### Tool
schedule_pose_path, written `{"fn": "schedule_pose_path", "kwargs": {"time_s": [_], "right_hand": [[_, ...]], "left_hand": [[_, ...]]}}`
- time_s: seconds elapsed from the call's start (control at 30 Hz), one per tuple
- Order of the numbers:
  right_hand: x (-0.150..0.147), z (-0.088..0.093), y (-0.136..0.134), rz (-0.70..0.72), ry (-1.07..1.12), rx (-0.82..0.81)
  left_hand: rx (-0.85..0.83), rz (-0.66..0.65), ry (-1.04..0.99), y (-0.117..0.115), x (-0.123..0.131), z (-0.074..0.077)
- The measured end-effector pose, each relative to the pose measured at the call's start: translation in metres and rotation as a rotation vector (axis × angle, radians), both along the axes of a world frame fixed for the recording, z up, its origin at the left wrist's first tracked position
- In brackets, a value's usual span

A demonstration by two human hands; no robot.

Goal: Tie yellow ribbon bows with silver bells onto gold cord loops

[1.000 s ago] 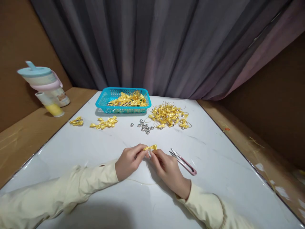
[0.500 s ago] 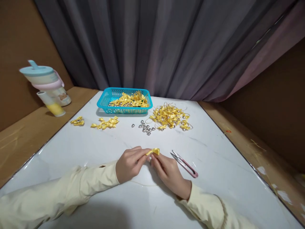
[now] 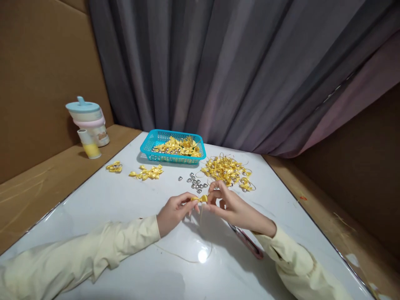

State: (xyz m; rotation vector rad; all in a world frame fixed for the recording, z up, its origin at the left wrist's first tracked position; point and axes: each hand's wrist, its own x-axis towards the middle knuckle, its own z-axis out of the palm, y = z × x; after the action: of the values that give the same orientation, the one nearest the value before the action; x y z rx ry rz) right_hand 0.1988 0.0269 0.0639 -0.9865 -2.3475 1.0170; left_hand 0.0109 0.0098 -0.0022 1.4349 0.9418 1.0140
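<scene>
A small yellow ribbon bow (image 3: 203, 198) is pinched at its left end by the thumb and fingers of my left hand (image 3: 175, 211). My right hand (image 3: 233, 208) is at the bow's right end, its fingers curled and the index finger raised; whether it grips the bow or a thread is too small to tell. A thin pale cord (image 3: 184, 260) hangs from the bow and loops over the table. Under my right wrist lie pink-handled thread snips (image 3: 250, 243), partly covered. Several silver beads (image 3: 196, 183) lie just beyond my hands.
A blue basket (image 3: 173, 158) of yellow bows and beads stands at the back. Yellow bows with cords (image 3: 225, 168) are heaped right of it, with smaller groups (image 3: 146, 172) to the left. A tumbler (image 3: 90, 121) and a thread spool (image 3: 89, 144) stand far left.
My hands have moved slightly apart around the bow. My right hand has risen and its fingers have opened out somewhat, now partly covering the snips. The camera view has shifted.
</scene>
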Motion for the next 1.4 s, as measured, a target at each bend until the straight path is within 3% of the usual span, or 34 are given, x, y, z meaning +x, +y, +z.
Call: {"fn": "schedule_pose_path", "kwargs": {"time_s": [0.2, 0.4, 0.47, 0.57, 0.67, 0.83, 1.03, 1.13, 1.2, 1.3, 1.4], "right_hand": [[-0.01, -0.009, 0.002, -0.086, 0.017, 0.102], [-0.01, -0.013, 0.005, -0.058, 0.139, -0.082], [-0.013, -0.019, 0.003, -0.113, 0.114, 0.019], [-0.02, -0.03, -0.001, -0.238, -0.043, 0.293], [-0.024, -0.04, -0.007, -0.262, -0.144, 0.397], [-0.03, -0.039, -0.012, -0.114, -0.037, 0.23], [-0.026, -0.022, -0.006, -0.063, 0.133, -0.126], [-0.018, -0.018, -0.001, -0.104, 0.125, -0.218], [-0.013, -0.016, 0.004, -0.165, 0.116, -0.23], [-0.006, -0.014, 0.012, -0.214, 0.103, -0.102], [-0.003, -0.015, 0.019, -0.129, 0.074, 0.017]], "left_hand": [[-0.086, -0.021, -0.107, 0.004, 0.001, -0.001], [-0.111, -0.071, -0.109, 0.008, 0.001, -0.008], [-0.165, -0.025, -0.102, 0.01, 0.002, -0.01], [-0.231, 0.102, -0.159, 0.011, 0.003, -0.01], [-0.24, 0.057, -0.228, 0.007, 0.003, -0.006], [-0.266, -0.132, -0.331, 0.001, 0.003, -0.003], [-0.274, -0.042, -0.22, 0.006, 0.002, -0.007], [-0.224, -0.057, -0.151, 0.006, 0.003, -0.008], [-0.22, -0.062, -0.138, 0.006, 0.003, -0.008], [-0.243, -0.058, -0.136, 0.005, 0.004, -0.008], [-0.246, -0.083, -0.144, 0.004, 0.003, -0.007]]}}
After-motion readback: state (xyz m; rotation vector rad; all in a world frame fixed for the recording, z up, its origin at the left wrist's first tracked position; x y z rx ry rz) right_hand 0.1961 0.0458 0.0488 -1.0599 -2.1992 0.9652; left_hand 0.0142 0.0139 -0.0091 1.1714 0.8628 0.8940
